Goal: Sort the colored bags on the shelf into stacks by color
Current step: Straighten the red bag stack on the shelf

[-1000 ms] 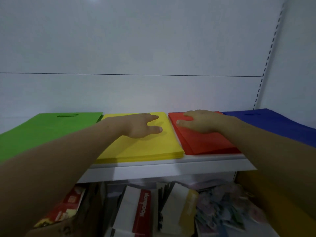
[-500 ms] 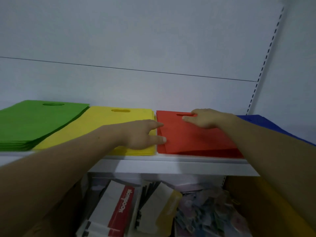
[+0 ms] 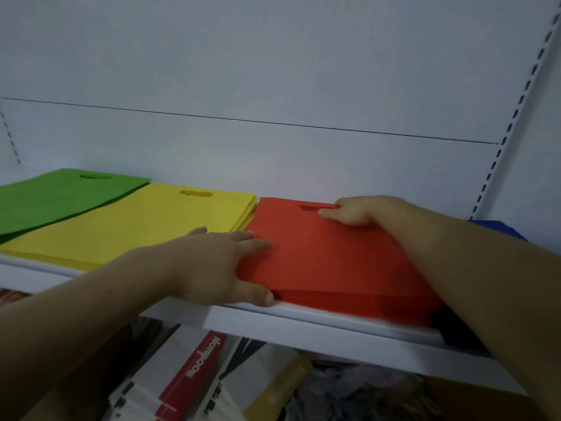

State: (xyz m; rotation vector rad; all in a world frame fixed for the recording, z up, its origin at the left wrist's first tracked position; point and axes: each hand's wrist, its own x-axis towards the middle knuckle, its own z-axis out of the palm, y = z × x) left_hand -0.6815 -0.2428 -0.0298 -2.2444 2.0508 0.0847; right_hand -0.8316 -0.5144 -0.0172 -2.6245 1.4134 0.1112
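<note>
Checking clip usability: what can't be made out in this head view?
Head view:
Blue stack: mostly hidden by the right forearm.
Right hand: whether its fingers hook the red stack's handle slot, too small to tell.
Items below the shelf: blurred, cut by the bottom edge.

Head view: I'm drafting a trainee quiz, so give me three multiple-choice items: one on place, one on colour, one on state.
1. What lies between the green stack and the red stack? A) blue stack B) yellow stack C) a box
2. Which colour do both hands touch? A) red B) green C) yellow
3. How does the red stack sit? A) upright B) hanging C) flat on the shelf
Answers: B, yellow sits between them; A, the left hand and right hand touch red; C, it lies flat.
</note>
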